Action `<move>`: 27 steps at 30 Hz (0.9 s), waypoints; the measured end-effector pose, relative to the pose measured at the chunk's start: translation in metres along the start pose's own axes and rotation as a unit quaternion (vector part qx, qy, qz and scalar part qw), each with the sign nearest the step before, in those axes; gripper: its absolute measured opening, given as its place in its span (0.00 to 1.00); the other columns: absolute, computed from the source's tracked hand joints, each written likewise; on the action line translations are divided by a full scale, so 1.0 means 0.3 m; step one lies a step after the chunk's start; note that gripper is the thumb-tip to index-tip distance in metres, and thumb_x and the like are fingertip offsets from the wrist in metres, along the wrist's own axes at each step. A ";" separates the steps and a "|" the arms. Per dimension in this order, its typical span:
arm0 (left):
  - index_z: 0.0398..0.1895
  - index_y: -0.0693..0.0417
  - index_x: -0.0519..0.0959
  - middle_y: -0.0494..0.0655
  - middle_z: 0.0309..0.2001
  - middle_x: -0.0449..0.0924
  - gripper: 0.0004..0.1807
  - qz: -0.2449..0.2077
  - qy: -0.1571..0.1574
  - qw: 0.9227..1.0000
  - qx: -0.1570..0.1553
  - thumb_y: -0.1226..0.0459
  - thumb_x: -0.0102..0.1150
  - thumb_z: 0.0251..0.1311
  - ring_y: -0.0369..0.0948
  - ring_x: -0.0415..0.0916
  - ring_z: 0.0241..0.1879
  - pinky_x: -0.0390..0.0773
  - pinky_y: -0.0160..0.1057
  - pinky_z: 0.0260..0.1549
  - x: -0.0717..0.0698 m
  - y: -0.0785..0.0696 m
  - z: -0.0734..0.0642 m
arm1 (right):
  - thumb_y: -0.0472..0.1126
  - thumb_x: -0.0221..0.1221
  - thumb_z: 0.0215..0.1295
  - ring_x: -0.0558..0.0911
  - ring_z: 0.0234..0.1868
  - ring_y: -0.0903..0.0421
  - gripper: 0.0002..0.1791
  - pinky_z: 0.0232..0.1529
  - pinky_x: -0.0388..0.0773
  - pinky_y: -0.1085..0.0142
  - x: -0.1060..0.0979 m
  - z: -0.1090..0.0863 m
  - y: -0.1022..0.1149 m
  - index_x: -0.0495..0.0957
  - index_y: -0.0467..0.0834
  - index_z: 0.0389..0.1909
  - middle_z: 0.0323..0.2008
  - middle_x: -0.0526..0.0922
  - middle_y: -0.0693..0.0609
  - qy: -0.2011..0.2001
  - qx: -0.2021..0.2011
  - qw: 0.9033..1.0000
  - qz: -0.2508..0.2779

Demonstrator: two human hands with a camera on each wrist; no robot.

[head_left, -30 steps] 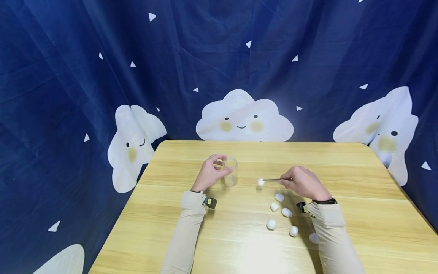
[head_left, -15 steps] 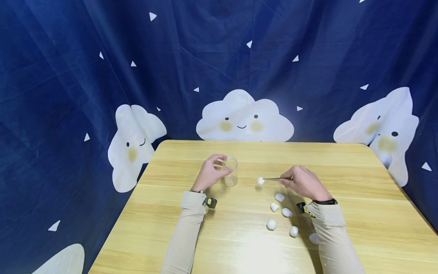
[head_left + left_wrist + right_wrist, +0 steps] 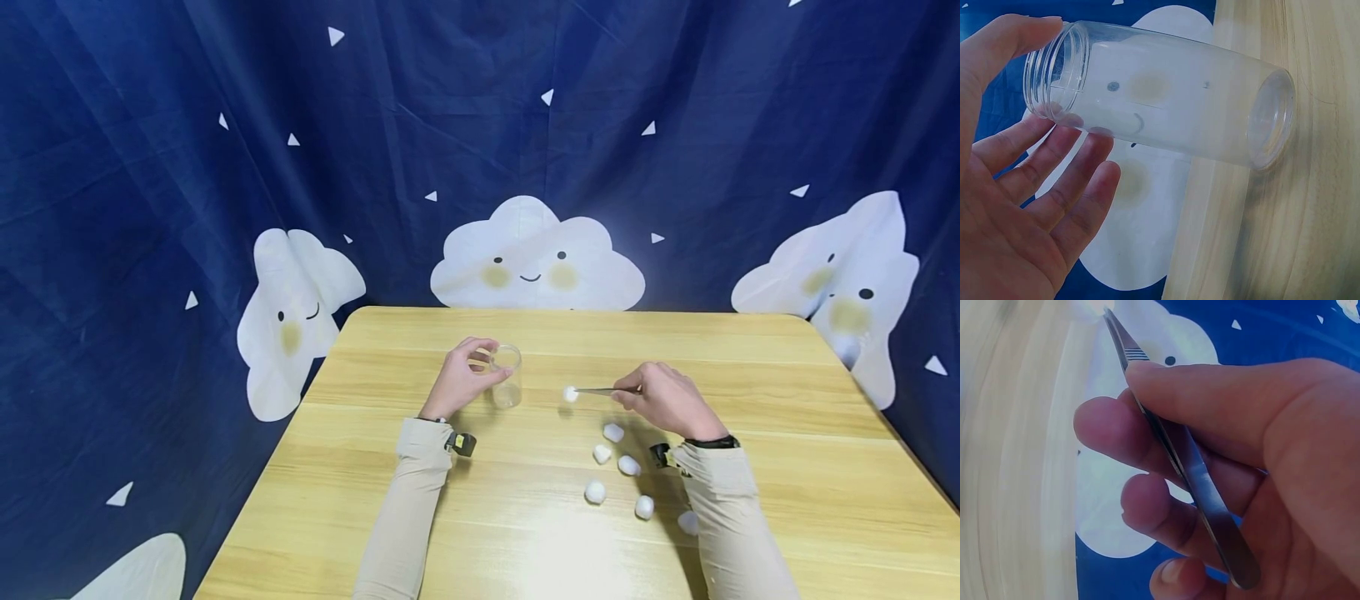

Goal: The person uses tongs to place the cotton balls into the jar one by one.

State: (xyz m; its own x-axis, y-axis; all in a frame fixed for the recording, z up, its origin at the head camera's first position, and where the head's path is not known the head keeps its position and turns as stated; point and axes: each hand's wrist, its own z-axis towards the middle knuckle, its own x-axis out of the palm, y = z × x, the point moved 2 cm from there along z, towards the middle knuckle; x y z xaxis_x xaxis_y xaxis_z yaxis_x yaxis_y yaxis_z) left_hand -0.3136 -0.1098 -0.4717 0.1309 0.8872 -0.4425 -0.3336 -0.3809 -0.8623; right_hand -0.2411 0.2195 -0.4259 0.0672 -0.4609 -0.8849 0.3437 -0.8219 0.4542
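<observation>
Near the middle of the table, my left hand [image 3: 461, 379] holds a clear plastic jar [image 3: 507, 387] by its threaded neck, thumb on one side and fingers on the other. The jar [image 3: 1166, 94] has no lid and nothing shows inside it. My right hand [image 3: 667, 400] pinches metal tweezers [image 3: 1179, 450] between thumb and fingers. At the tweezers' tips is a white cotton ball [image 3: 571, 394], a little to the right of the jar, with a faint shadow on the table under it.
Several more cotton balls [image 3: 595, 492] lie scattered on the wooden table [image 3: 360, 517] in front of and left of my right forearm. One [image 3: 687, 522] is partly covered by the right sleeve. A blue curtain [image 3: 480, 125] with cloud prints hangs behind the table.
The cotton ball at the tweezers' tips has risen very slightly. My left hand and the jar have stayed in place.
</observation>
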 end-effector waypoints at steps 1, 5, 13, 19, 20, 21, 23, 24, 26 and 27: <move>0.58 0.50 0.82 0.48 0.57 0.82 0.28 0.000 0.000 1.000 0.001 0.54 0.78 0.55 0.45 0.82 0.53 0.85 0.47 0.55 0.000 0.000 0.000 | 0.42 0.66 0.68 0.84 0.30 0.65 0.08 0.31 0.81 0.61 0.001 0.000 0.000 0.92 0.47 0.42 0.35 0.92 0.52 0.000 0.000 1.000 0.001; 0.58 0.50 0.82 0.47 0.57 0.82 0.28 0.000 0.000 1.000 0.004 0.53 0.78 0.55 0.46 0.82 0.52 0.85 0.48 0.54 0.000 0.004 0.000 | 0.42 0.66 0.68 0.85 0.30 0.65 0.08 0.31 0.81 0.61 0.002 0.000 -0.001 0.92 0.46 0.41 0.35 0.92 0.52 -0.004 -0.002 1.000 0.001; 0.58 0.50 0.82 0.48 0.57 0.82 0.27 -0.001 -0.001 1.000 0.006 0.53 0.78 0.56 0.46 0.82 0.52 0.85 0.47 0.54 0.001 0.001 0.000 | 0.42 0.66 0.68 0.83 0.29 0.65 0.08 0.29 0.77 0.64 -0.001 0.000 0.003 0.92 0.45 0.42 0.35 0.92 0.51 -0.012 0.002 1.000 0.001; 0.59 0.52 0.81 0.50 0.57 0.82 0.28 -0.001 0.000 1.000 0.007 0.54 0.77 0.56 0.46 0.82 0.53 0.85 0.47 0.54 -0.001 -0.007 -0.003 | 0.42 0.67 0.68 0.83 0.29 0.65 0.08 0.28 0.75 0.65 -0.004 -0.001 0.006 0.92 0.46 0.42 0.35 0.92 0.51 -0.014 0.004 1.000 0.001; 0.59 0.52 0.81 0.50 0.57 0.81 0.28 0.000 0.000 1.000 0.008 0.54 0.77 0.56 0.47 0.82 0.53 0.85 0.48 0.55 -0.001 -0.008 -0.004 | 0.42 0.67 0.68 0.82 0.29 0.65 0.07 0.28 0.75 0.65 -0.004 -0.002 0.006 0.92 0.47 0.41 0.35 0.92 0.51 -0.014 0.005 1.000 0.002; 0.59 0.52 0.81 0.50 0.58 0.81 0.28 0.000 0.000 1.000 0.008 0.54 0.77 0.56 0.47 0.82 0.53 0.85 0.48 0.55 -0.002 -0.009 -0.005 | 0.42 0.67 0.68 0.82 0.29 0.65 0.07 0.28 0.74 0.65 -0.003 -0.002 0.006 0.92 0.47 0.41 0.35 0.92 0.51 -0.013 0.006 1.000 0.003; 0.59 0.52 0.81 0.50 0.58 0.82 0.28 0.000 0.000 1.000 0.006 0.53 0.77 0.56 0.47 0.82 0.53 0.85 0.48 0.55 -0.002 -0.008 -0.005 | 0.42 0.67 0.68 0.82 0.29 0.65 0.07 0.28 0.74 0.65 -0.003 -0.001 0.007 0.92 0.48 0.40 0.35 0.92 0.51 -0.013 0.006 1.000 0.003; 0.58 0.51 0.81 0.50 0.58 0.82 0.28 0.000 0.001 1.000 0.006 0.53 0.77 0.56 0.47 0.82 0.53 0.85 0.48 0.55 -0.002 -0.008 -0.005 | 0.42 0.67 0.68 0.82 0.29 0.65 0.07 0.27 0.74 0.65 -0.003 -0.001 0.007 0.92 0.48 0.40 0.35 0.92 0.51 -0.013 0.007 1.000 0.003; 0.58 0.51 0.82 0.49 0.57 0.82 0.28 0.000 0.000 1.000 0.005 0.54 0.77 0.56 0.46 0.82 0.52 0.85 0.48 0.55 -0.002 -0.007 -0.005 | 0.42 0.67 0.68 0.81 0.28 0.64 0.07 0.27 0.73 0.65 -0.003 -0.001 0.008 0.92 0.48 0.40 0.35 0.92 0.51 -0.013 0.007 1.000 0.003; 0.58 0.50 0.82 0.49 0.57 0.82 0.27 0.000 0.000 1.000 0.005 0.54 0.77 0.56 0.46 0.82 0.52 0.85 0.48 0.55 -0.002 -0.006 -0.005 | 0.42 0.67 0.68 0.81 0.28 0.64 0.07 0.27 0.73 0.65 -0.003 -0.001 0.009 0.92 0.48 0.41 0.35 0.92 0.51 -0.014 0.008 1.000 0.003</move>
State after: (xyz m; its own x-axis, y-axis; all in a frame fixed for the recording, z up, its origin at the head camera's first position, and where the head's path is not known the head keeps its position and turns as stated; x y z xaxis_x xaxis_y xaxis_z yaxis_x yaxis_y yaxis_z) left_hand -0.3117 -0.1100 -0.4701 0.1310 0.8869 -0.4430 -0.3432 -0.3787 -0.8596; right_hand -0.2400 0.2178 -0.4239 0.0438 -0.4752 -0.8788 0.3290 -0.8237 0.4618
